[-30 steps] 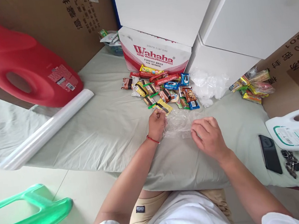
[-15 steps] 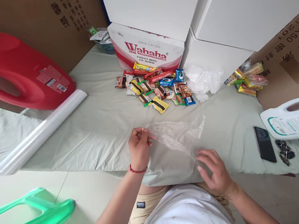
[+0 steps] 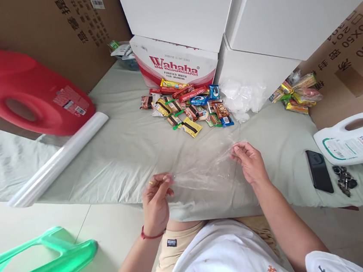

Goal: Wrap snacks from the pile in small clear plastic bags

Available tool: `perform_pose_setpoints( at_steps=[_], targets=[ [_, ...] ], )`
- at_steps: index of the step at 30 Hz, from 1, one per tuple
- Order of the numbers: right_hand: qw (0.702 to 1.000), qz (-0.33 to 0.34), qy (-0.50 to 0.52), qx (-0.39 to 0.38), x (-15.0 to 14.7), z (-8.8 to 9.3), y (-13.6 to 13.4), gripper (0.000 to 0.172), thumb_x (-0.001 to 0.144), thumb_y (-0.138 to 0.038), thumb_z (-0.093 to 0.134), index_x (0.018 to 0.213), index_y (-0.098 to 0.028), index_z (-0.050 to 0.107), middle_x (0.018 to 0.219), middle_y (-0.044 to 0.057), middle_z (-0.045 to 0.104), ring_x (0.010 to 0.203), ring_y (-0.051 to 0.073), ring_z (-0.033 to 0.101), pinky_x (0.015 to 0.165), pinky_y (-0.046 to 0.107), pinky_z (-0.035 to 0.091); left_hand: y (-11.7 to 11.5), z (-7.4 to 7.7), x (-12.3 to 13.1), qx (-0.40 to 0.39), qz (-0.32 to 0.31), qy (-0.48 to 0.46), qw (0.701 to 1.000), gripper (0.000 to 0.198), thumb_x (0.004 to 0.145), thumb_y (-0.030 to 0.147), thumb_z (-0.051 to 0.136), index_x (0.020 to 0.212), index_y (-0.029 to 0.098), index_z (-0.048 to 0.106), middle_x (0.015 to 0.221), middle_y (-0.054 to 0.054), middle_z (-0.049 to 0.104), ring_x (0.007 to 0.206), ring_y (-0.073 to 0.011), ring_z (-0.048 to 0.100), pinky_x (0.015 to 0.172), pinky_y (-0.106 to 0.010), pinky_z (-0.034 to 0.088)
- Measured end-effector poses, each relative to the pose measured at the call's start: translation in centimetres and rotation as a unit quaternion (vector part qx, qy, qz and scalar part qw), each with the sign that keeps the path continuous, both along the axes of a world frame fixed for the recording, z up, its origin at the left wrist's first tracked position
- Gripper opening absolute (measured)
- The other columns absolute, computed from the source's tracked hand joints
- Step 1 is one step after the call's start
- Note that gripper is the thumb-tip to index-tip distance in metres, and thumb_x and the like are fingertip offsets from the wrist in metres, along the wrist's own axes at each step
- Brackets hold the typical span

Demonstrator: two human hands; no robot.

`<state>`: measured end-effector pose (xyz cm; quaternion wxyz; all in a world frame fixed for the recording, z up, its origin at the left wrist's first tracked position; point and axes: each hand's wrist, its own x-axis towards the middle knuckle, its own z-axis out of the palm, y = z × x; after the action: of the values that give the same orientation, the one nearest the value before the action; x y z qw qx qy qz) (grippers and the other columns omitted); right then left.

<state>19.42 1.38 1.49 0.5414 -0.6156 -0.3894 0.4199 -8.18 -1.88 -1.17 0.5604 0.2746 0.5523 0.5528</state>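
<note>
The left hand [image 3: 155, 199] pinches one edge of a clear bag [image 3: 205, 172] with its thumb and fingers. The right hand [image 3: 251, 163] pinches the other edge with its fingertips. The clear bag is stretched flat between the two hands, low over the near part of a pale green sheet [image 3: 121, 151], right in front of the person.

Behind the bag lies a pile of snacks [image 3: 188, 109] in bright wrappers. The pile sits just in front of a red and white box [image 3: 174, 65]. Beside the snacks is a heap of thin bags [image 3: 242, 95], and further right is a small bundle of snacks [image 3: 297, 93].

On the left a big red jug [image 3: 24, 90] lies on its side, with a long roll of wrap [image 3: 57, 160] just beside it. A green stool [image 3: 36, 268] is on the floor. On the right are a white jug [image 3: 353, 137], a black phone [image 3: 320, 176] and some keys [image 3: 343, 179].
</note>
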Motion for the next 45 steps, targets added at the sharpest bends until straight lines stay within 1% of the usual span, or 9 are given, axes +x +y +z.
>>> perform_pose_setpoints(
  at_steps=[4,8,15,21,24,29,34,40,45],
  targets=[
    [0.997,0.063,0.008,0.034,-0.1,1.9,0.6,0.030,0.084,-0.053,0.075,0.090,-0.024,0.068,0.092,0.003,0.066,0.078,0.017,0.065,0.064,0.030,0.060,-2.2,0.2,-3.9,-0.010,-0.054,0.080,0.995,0.019,0.066,0.033,0.077,0.081,0.021,0.074,0.106,-0.009,0.069,0.100,-0.0247,0.061,0.060,-0.025,0.049],
    [0.984,0.169,0.010,0.048,0.0,3.1,0.6,0.024,0.087,-0.048,0.073,0.089,-0.024,0.070,0.111,0.006,0.071,0.082,0.018,0.069,0.073,0.036,0.061,-0.3,1.3,-5.2,0.008,-0.026,0.143,0.989,0.029,0.082,0.049,0.069,0.093,0.022,0.074,0.109,-0.007,0.069,0.099,-0.0217,0.062,0.073,-0.027,0.051],
    [0.952,0.257,0.161,-0.035,0.5,4.6,-1.1,0.038,0.067,-0.054,0.070,0.062,-0.021,0.050,0.118,0.012,0.075,0.047,0.015,0.060,0.038,0.032,0.047,6.7,1.6,1.2,-0.023,-0.227,-0.011,0.973,0.064,0.070,0.075,0.074,0.101,0.019,0.071,0.112,-0.010,0.072,0.106,-0.0235,0.066,0.087,-0.032,0.052],
    [0.954,0.235,0.180,-0.043,2.0,4.5,-2.6,0.040,0.066,-0.053,0.067,0.060,-0.022,0.041,0.119,0.013,0.075,0.036,0.010,0.052,0.028,0.025,0.032,6.2,1.4,6.7,-0.092,-0.418,-0.241,0.871,0.069,0.070,0.083,0.069,0.098,0.019,0.074,0.101,-0.014,0.075,0.093,-0.0261,0.071,0.081,-0.038,0.055],
    [0.958,0.221,0.178,-0.037,2.7,3.8,-2.8,0.035,0.069,-0.049,0.062,0.061,-0.023,0.040,0.116,0.012,0.075,0.035,0.009,0.047,0.029,0.025,0.029,5.6,1.4,7.4,-0.084,-0.400,-0.304,0.861,0.060,0.074,0.071,0.076,0.099,0.018,0.076,0.097,-0.013,0.074,0.087,-0.0220,0.069,0.080,-0.035,0.055],
    [0.972,0.183,0.147,-0.028,3.5,2.4,-2.7,0.029,0.074,-0.047,0.057,0.065,-0.024,0.041,0.112,0.011,0.075,0.037,0.011,0.045,0.031,0.028,0.029,5.2,0.8,6.8,-0.072,-0.346,-0.256,0.900,0.040,0.066,0.034,0.093,0.096,0.015,0.076,0.079,-0.004,0.067,0.068,-0.0122,0.061,0.069,-0.027,0.050],
    [0.983,0.124,0.131,-0.039,4.2,1.9,-2.1,0.024,0.078,-0.045,0.063,0.074,-0.024,0.051,0.114,0.008,0.075,0.049,0.013,0.054,0.037,0.027,0.036,5.2,0.4,4.8,-0.056,-0.257,-0.219,0.940,0.038,0.065,0.036,0.093,0.084,0.015,0.069,0.067,0.003,0.056,0.057,-0.0077,0.053,0.059,-0.023,0.048],
    [0.989,0.086,0.066,-0.099,5.5,1.6,0.2,0.037,0.070,-0.049,0.084,0.085,-0.021,0.067,0.095,0.005,0.074,0.055,0.010,0.060,0.044,0.021,0.045,7.7,0.3,1.2,-0.009,-0.210,-0.039,0.977,0.045,0.068,0.052,0.087,0.085,0.020,0.059,0.058,0.010,0.040,0.045,-0.0045,0.033,0.043,-0.019,0.034],
    [0.990,0.101,-0.041,-0.089,5.2,0.0,4.6,0.043,0.067,-0.057,0.082,0.082,-0.019,0.068,0.066,-0.002,0.061,0.047,0.010,0.054,0.039,0.021,0.037,13.3,-0.2,-0.9,0.028,-0.289,0.200,0.936,0.032,0.079,0.048,0.073,0.087,0.020,0.060,0.057,0.009,0.040,0.046,-0.0073,0.033,0.045,-0.021,0.030]
  ],
)
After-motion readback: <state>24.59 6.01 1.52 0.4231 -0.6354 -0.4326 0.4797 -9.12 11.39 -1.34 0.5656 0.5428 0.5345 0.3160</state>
